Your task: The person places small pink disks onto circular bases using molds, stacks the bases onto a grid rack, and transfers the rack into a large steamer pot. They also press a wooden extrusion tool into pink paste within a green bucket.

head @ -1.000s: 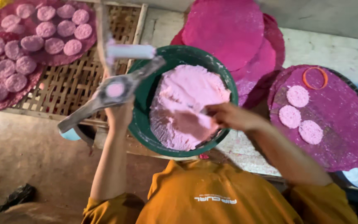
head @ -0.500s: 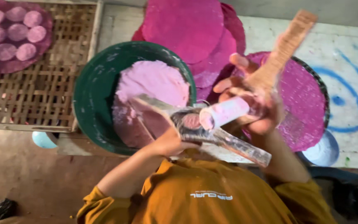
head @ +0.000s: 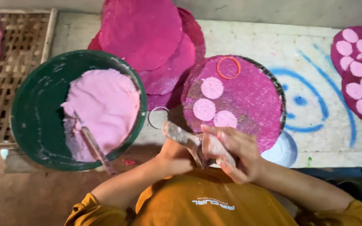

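Press tool (head: 189, 140) was gripped by both hands, left hand (head: 174, 157) and right hand (head: 235, 152), fingers (head: 223, 140) curled closed around it, above magenta tray (head: 256, 96).

Single head-worn view, aimed steeply down, close range.
The frame is filled from the person's chest and forearms at the bottom edge to the green basin (head: 38, 109), round tray (head: 273, 83) and painted tabletop (head: 315, 50) beyond.
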